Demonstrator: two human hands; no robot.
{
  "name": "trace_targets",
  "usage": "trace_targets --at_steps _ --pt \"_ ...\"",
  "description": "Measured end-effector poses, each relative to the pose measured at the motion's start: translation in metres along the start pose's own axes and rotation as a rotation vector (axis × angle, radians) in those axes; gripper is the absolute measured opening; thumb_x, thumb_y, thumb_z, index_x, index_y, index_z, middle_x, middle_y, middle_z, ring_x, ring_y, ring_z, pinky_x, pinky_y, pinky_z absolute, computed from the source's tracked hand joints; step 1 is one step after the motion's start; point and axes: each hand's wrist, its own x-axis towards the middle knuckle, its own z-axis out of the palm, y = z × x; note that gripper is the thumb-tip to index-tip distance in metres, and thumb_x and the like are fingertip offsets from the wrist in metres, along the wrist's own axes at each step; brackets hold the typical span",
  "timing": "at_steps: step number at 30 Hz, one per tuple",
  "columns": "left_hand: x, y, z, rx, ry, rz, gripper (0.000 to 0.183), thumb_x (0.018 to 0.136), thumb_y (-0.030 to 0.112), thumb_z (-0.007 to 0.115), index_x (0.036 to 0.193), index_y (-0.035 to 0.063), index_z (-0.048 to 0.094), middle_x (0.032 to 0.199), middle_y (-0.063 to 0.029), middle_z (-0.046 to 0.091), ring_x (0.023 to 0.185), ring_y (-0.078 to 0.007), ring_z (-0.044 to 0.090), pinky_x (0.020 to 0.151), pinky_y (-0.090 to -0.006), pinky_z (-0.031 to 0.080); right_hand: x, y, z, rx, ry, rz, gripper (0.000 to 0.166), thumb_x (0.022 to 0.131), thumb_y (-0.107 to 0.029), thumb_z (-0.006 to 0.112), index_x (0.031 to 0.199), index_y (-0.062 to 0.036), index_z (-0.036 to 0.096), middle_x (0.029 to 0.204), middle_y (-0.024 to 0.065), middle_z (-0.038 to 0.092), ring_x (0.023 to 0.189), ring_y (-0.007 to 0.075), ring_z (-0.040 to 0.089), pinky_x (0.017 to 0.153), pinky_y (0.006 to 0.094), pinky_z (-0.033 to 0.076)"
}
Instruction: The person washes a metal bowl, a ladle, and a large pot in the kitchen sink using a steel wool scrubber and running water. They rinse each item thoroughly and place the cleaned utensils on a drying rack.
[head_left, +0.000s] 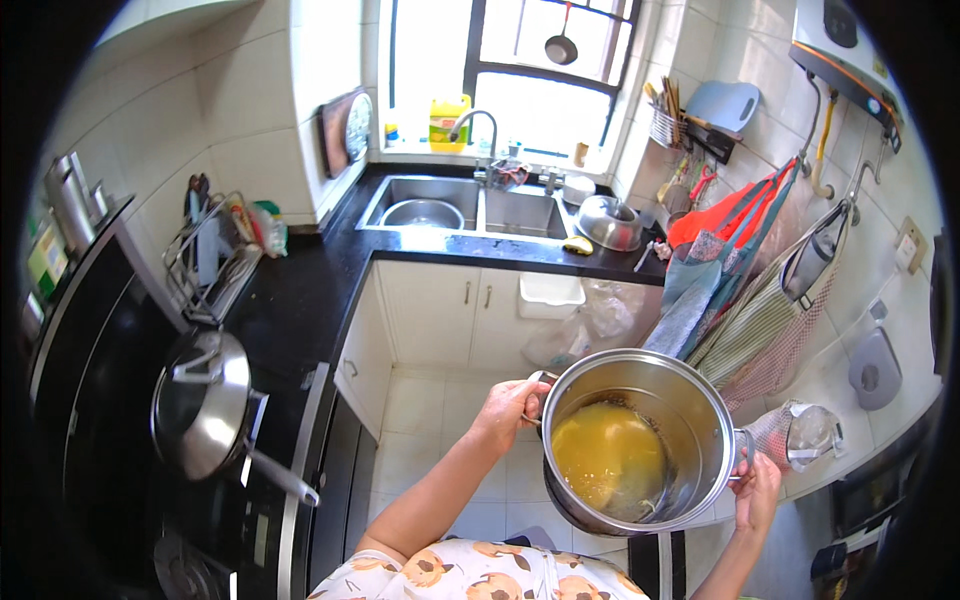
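A large stainless steel pot (697, 420) is held up before me at the lower right, over the floor. Yellowish liquid (607, 457) with small bits in it covers the pot's bottom. My left hand (514, 409) grips the loop handle on the pot's left side. On the right side, my right hand (756, 484) holds the other handle. The pot is tilted a little, its open mouth facing the camera.
A lidded pan (202, 405) sits on the black stove at left. Ahead is the double sink (420, 187) with a metal basin (422, 215) in it. A dish rack (210, 262) stands on the left counter. Aprons (742, 262) hang on the right wall.
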Motion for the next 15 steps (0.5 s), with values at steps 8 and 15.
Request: trace_targets --at_steps 8,15 --pt "0.113 0.030 -0.014 -0.001 0.057 -0.104 0.018 0.088 0.021 0.055 0.085 0.0047 0.063 0.055 0.0055 0.046 0.047 -0.0052 0.041 0.045 -0.0213 0.035 0.123 0.034 0.058 0.053 -0.032 -0.048 0.022 0.091 -0.021 0.051 0.094 -0.0002 0.056 0.063 -0.0002 0.052 0.054 0.0100 0.053 0.049 0.0222 0.044" --pt "0.192 0.092 -0.035 0.056 0.202 -0.037 0.018 0.087 0.019 0.054 0.092 0.0038 0.062 0.058 0.0047 0.044 0.051 -0.0055 0.041 0.049 -0.0202 0.036 0.258 0.064 0.140 0.126 -0.127 0.021 0.019 0.091 -0.017 0.051 0.095 0.0004 0.056 0.064 -0.0010 0.050 0.055 0.0087 0.051 0.049 0.0205 0.042"
